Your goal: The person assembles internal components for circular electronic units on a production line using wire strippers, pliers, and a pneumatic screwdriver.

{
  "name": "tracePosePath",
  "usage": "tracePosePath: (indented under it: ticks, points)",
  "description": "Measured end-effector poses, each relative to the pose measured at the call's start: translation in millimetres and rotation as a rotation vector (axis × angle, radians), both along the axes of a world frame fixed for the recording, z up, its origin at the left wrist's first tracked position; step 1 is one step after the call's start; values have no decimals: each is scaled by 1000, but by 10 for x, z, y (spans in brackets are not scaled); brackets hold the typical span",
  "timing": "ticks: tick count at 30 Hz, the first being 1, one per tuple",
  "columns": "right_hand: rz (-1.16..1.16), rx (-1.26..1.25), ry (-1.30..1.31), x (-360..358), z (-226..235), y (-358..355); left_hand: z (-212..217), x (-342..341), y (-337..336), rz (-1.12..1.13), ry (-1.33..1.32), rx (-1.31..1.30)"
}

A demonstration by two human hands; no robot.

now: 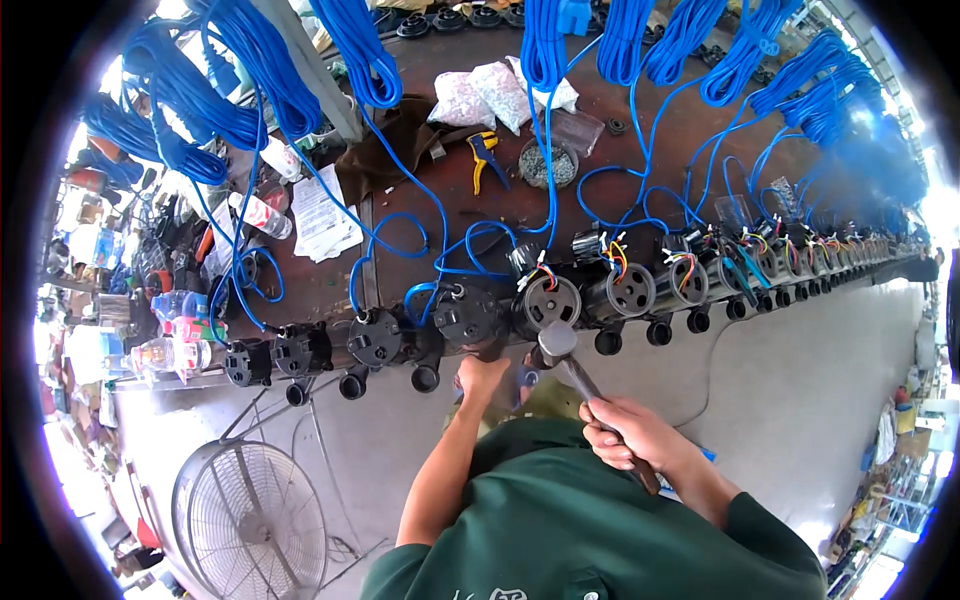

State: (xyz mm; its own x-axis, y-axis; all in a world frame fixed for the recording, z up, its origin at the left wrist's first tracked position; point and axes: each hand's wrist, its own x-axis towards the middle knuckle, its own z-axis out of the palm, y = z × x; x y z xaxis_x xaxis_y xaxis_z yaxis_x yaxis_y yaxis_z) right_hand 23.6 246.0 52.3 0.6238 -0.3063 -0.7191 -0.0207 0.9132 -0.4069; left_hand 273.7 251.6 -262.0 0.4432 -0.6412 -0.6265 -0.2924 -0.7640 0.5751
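One brown-handled metal hammer (pixel 579 379) is clamped in the right grip (pixel 635 432) beside the dark-brown tabletop (pixel 500 210); the left grip (pixel 483 377), closure unclear, is at one round black housing (pixel 470 317). Three white plastic bags (pixel 500 96) lie beyond, one round wire fan (pixel 253 525) stands nearer.

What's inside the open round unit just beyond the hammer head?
A grey disc with openings in it, plus a bunch of coloured wires at its far edge. Whatever lies beneath the disc is covered.
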Motion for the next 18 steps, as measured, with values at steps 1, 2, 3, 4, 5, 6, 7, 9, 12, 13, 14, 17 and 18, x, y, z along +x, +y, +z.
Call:
tracePosePath:
  ticks: [1, 2, 3, 4, 5, 6, 7, 9, 12, 13, 14, 17, 18]
  points:
    - [-11, 143, 17, -68, -248, -4, 24, -9, 18, 18, 20, 22]
    - [-25, 283, 33, -139, -579, -25, 167, -17, -60, 6, 56, 111]
    - [-29, 421, 43, -169, -832, -48, 102, -25, -21, 17, 18, 78]
    - [-77, 595, 75, -91, -959, -70, -44, -26, 40, 25, -24, 42]
    - [-127, 808, 28, -43, -1205, -80, -162, -7, 57, 30, -58, 3]
    - [-85, 767, 7, 69, -1253, -146, -235, 57, 42, 0, -14, 79]
    - [-56, 741, -15, 196, -1289, -148, -203, 98, -111, 8, -19, 66]
    - [97, 223, -41, 363, -663, -309, -186, 79, 19, 10, 16, 71]
    - [224, -142, -135, 119, 18, -463, -128, 47, 142, -25, 44, -108]
    - [191, -186, -129, 41, 127, -416, -97, 40, 125, -38, 47, -186]
    - [149, -133, -140, -74, 134, -408, -71, 77, 75, 45, 135, -82]
    - [196, -279, 93, -436, 3, -423, 5, 216, 185, 8, 180, 84]
    - [204, -438, 258, -504, 12, -421, 291, 197, 155, -188, -10, 181]
